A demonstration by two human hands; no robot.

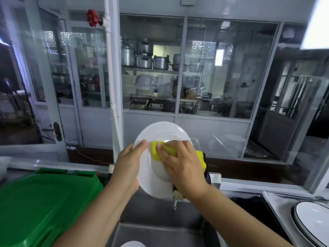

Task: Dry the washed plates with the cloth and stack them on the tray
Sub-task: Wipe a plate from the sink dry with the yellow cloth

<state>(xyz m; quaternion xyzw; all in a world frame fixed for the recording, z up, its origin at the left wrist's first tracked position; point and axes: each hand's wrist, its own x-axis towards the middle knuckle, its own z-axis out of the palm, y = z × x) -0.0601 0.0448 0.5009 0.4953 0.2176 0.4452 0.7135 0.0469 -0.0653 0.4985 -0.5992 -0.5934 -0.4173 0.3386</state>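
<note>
I hold a white plate (156, 136) upright over the sink, its face tilted toward me. My left hand (129, 164) grips its left rim, thumb on the front. My right hand (181, 166) presses a yellow cloth (155, 150) against the plate's centre; more of the cloth, yellow and dark, hangs behind my wrist. On the right, a white plate with a dark rim (313, 223) lies on a light tray (277, 204). The top of another white dish (132, 244) shows at the bottom edge, in the sink.
A steel sink (160, 229) lies below my hands, with a tap spout (174, 204) under the plate. A green plastic bin lid (41, 205) fills the left side. Glass partitions and a white pipe (113, 86) stand behind the counter.
</note>
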